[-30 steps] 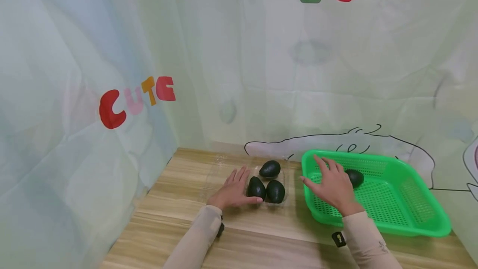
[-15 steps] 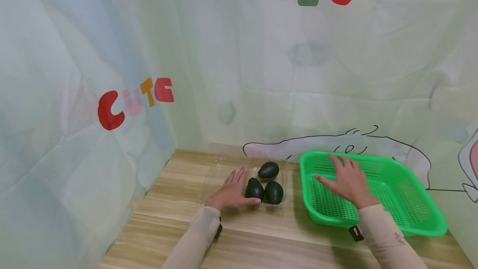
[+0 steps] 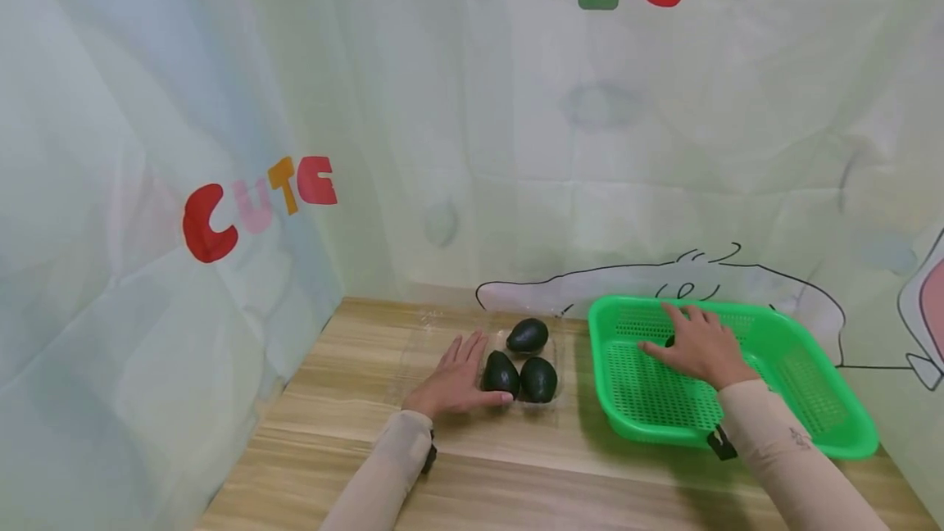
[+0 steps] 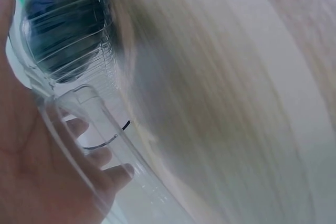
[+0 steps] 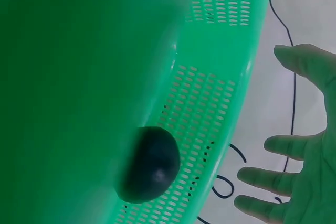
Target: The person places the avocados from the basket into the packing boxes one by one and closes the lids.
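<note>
My left hand (image 3: 455,379) lies with straight, spread fingers on the clear plastic clamshell box (image 3: 558,388). Its thumb reaches along the front edge of the box. Three dark avocados sit in the box: one at the back (image 3: 528,336), one beside my left hand (image 3: 501,375) and one at the front right (image 3: 538,380). Over the green plastic basket (image 3: 612,420) hovers my right hand (image 3: 704,347), fingers spread and holding nothing. Another avocado (image 5: 152,166) rests inside the basket, shown in the right wrist view; in the head view my right hand covers most of it.
The box's clear lid (image 3: 413,355) lies folded out to the left on the wooden table (image 3: 332,424). A printed cloth (image 3: 516,146) hangs behind and to the left. The basket's back rim stands close to this cloth.
My right hand has moved to the right and slightly away, further over the basket. It now covers most of the avocado there. The left hand stays in place on the box.
</note>
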`<state>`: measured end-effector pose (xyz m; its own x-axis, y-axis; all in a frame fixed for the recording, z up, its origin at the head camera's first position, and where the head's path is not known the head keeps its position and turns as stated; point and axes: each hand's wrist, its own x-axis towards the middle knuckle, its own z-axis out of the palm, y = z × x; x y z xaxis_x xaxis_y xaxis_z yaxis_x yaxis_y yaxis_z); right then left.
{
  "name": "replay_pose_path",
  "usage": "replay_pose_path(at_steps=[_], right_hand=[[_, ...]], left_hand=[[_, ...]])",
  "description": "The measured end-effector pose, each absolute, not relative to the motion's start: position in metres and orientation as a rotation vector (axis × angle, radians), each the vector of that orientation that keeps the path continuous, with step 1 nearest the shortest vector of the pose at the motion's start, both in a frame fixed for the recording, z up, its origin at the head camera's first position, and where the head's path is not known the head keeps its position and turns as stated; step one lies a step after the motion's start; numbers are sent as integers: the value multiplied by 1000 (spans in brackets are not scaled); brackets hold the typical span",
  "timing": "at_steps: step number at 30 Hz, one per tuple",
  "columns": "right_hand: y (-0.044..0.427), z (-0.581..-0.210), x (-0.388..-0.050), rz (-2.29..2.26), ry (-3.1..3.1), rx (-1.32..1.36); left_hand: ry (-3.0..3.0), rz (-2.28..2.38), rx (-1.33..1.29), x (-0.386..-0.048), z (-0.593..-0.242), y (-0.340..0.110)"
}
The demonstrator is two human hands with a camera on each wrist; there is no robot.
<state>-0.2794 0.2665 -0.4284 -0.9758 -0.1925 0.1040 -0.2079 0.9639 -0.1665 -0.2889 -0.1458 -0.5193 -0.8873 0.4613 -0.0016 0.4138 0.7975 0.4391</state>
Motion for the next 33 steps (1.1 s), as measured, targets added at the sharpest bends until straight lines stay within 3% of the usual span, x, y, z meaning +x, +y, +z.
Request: replay_pose_path(at_steps=[14, 33], right_hand=[[271, -415, -293, 242, -3086, 340], [289, -432, -313, 235, -3228, 286]], left_hand=[[2880, 663, 698, -291, -523, -148], [2885, 662, 706, -289, -523, -147]])
